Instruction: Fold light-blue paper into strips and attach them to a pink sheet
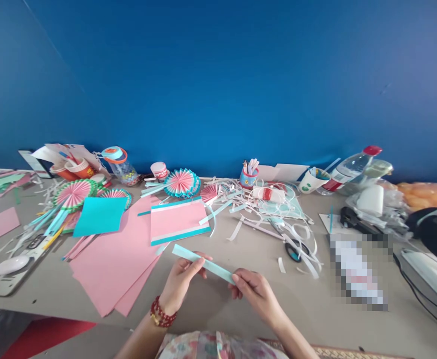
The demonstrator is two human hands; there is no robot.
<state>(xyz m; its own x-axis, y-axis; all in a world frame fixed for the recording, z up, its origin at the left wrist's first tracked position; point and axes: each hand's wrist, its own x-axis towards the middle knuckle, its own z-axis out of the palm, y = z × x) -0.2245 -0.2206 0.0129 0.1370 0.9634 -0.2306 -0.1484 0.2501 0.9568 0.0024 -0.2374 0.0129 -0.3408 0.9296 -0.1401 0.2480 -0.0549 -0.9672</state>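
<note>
A pale aqua paper strip [218,270] runs slantwise between my two hands, above the front of the table. My left hand [184,274] pinches it near the middle, thumb on top, and its upper left end sticks out past the fingers. At the lower right end, my right hand [253,291] grips it between thumb and fingers. Just beyond the hands lies a pink sheet with teal and white bands [181,222]. Large pink sheets [117,259] spread to the left, with a teal square [100,216] on them.
Pleated paper rosettes [183,183] stand near the blue wall. White strip scraps [236,229] and scissors [296,250] lie at right. A pen cup [248,177], a plastic bottle [349,172] and a power strip [433,279] are farther out. A white mouse [12,265] is at left.
</note>
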